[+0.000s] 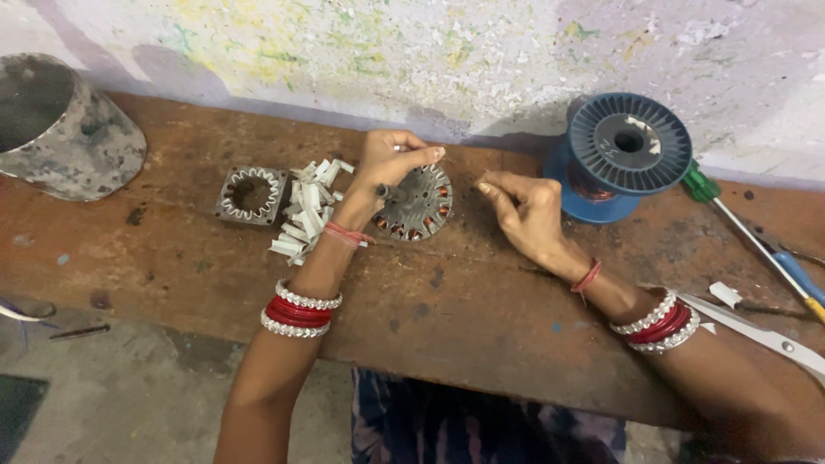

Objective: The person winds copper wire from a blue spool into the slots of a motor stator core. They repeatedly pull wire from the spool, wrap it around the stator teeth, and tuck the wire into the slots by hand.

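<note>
Her left hand (pixel 387 167) pinches the round, slotted metal motor core (pixel 418 204) on the scarred wooden tabletop (pixel 481 318), while the right hand (pixel 526 215), fingers pressed together, hovers just beside it.

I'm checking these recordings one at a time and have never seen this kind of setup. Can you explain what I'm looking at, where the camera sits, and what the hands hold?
There is one picture, taken by a camera worn on a person's head, looking down at their own bare hands over a worn wooden bench by a wall. The left hand grips a round metal motor core with copper windings. The right hand pinches something very thin beside it, perhaps wire; I cannot tell. On the bench lie a second, empty metal core, a pile of small white paper strips, a blue wire spool, a green-handled screwdriver and scissors.
</note>
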